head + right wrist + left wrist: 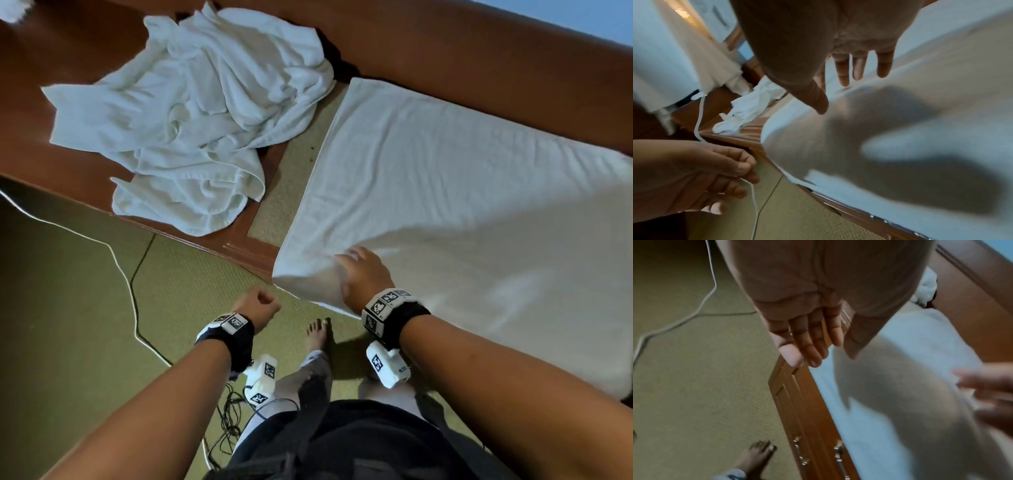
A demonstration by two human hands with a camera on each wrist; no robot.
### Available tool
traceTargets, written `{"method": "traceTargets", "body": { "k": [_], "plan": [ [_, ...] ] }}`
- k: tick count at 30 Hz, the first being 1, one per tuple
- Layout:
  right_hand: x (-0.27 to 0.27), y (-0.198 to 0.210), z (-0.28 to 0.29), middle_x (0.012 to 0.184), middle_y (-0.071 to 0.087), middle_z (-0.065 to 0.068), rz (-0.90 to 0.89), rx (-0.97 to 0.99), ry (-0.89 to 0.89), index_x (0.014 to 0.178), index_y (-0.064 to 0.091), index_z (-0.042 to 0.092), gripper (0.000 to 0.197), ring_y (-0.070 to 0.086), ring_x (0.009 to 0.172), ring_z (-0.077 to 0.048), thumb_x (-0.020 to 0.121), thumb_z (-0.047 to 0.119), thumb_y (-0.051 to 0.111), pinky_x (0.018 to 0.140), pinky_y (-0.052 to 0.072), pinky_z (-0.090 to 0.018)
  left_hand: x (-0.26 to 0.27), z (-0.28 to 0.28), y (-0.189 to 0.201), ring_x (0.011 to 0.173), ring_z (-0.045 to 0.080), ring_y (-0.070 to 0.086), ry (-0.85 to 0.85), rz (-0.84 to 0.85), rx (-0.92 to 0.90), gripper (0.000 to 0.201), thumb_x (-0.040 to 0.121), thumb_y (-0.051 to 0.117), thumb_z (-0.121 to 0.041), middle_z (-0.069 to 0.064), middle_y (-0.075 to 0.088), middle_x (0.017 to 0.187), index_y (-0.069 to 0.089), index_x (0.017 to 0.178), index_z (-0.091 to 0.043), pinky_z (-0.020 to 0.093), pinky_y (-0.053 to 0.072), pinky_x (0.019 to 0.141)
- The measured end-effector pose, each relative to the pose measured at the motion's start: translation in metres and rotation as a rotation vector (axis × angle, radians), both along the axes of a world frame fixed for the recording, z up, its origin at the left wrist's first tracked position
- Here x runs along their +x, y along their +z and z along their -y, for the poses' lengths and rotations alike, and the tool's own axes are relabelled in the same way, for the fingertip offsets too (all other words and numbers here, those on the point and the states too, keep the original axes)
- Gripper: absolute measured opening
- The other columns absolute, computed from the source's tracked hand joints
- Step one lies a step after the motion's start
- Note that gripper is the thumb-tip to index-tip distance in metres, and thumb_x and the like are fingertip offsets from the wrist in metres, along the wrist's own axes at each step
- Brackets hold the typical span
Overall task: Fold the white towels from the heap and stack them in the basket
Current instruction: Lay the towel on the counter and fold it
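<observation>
One towel (445, 192) lies spread on the table (479, 68); one heap (191, 113) beside it; right hand (363, 277) flat on towel, fingers extended; left hand (257, 308) loosely curled, empty; no legible writing

Brown wooden table (479, 51) bearing crumpled towel heap (191, 113) beside flat spread towel (462, 212).

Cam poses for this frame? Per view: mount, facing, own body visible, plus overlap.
Head: on the head, looking down at spread towel, heap; both forearms, right hand, left hand, a foot.
Left wrist: along curled fingers toward floor, cabinet edge; a foot.
Right wrist: along straight fingers over towel; left hand too.
Shared: all three show the spread towel.
</observation>
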State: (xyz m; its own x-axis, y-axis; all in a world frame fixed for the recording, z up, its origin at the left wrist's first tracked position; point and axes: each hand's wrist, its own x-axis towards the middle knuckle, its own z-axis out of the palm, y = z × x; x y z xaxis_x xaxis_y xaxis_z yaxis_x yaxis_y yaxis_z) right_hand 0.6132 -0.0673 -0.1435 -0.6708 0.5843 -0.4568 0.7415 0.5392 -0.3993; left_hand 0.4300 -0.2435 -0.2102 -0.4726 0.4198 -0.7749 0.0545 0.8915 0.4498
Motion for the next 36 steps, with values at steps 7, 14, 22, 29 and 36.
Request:
{"method": "traceTargets", "body": {
  "k": [7, 14, 22, 29, 36],
  "plan": [
    [0.024, -0.005, -0.012, 0.166, -0.011, -0.003, 0.237, -0.117, 0.187, 0.156, 0.021, 0.035, 0.081, -0.003, 0.154, -0.022, 0.089, 0.021, 0.063, 0.123, 0.020, -0.043, 0.028, -0.031, -0.013, 0.098, 0.034, 0.065, 0.158, 0.084, 0.062, 0.057, 0.072, 0.083, -0.040, 0.001, 0.058, 0.116, 0.046, 0.110, -0.021, 0.054, 0.056, 0.085],
    [0.030, 0.000, -0.020, 0.165, -0.017, 0.001, 0.261, -0.192, 0.235, 0.158, 0.014, 0.035, 0.087, -0.009, 0.153, -0.018, 0.090, 0.014, 0.064, 0.124, 0.012, -0.038, 0.033, -0.042, -0.011, 0.118, 0.038, 0.055, 0.441, 0.072, 0.086, 0.074, 0.087, 0.073, -0.014, 0.014, 0.046, 0.145, 0.030, 0.146, -0.014, 0.057, 0.053, 0.093],
    [0.033, -0.008, -0.023, 0.164, -0.020, 0.000, 0.280, -0.181, 0.274, 0.158, 0.010, 0.037, 0.089, -0.012, 0.152, -0.019, 0.090, 0.019, 0.066, 0.125, 0.013, -0.042, 0.025, -0.018, -0.023, 0.094, 0.031, 0.065, -0.064, 0.004, -0.054, 0.041, 0.081, 0.064, -0.025, 0.011, 0.070, 0.109, 0.065, 0.121, -0.021, 0.044, 0.056, 0.084],
    [0.031, -0.020, -0.029, 0.162, -0.026, 0.005, 0.328, -0.215, 0.287, 0.155, 0.003, 0.045, 0.098, -0.022, 0.149, -0.015, 0.086, 0.001, 0.055, 0.123, 0.017, -0.048, 0.011, 0.011, -0.016, 0.106, 0.037, 0.063, -0.235, -0.043, -0.225, 0.029, 0.093, 0.055, -0.006, 0.019, 0.068, 0.115, 0.066, 0.120, -0.004, 0.039, 0.050, 0.085],
    [0.030, -0.019, -0.027, 0.161, -0.029, 0.007, 0.349, -0.214, 0.293, 0.155, -0.001, 0.047, 0.098, -0.020, 0.150, -0.015, 0.086, 0.006, 0.056, 0.122, 0.017, -0.054, 0.013, -0.015, 0.013, 0.095, 0.038, 0.060, -0.127, -0.268, -0.234, 0.020, 0.093, 0.046, -0.010, 0.020, 0.064, 0.110, 0.054, 0.111, -0.008, 0.040, 0.049, 0.077]
  ]
}}
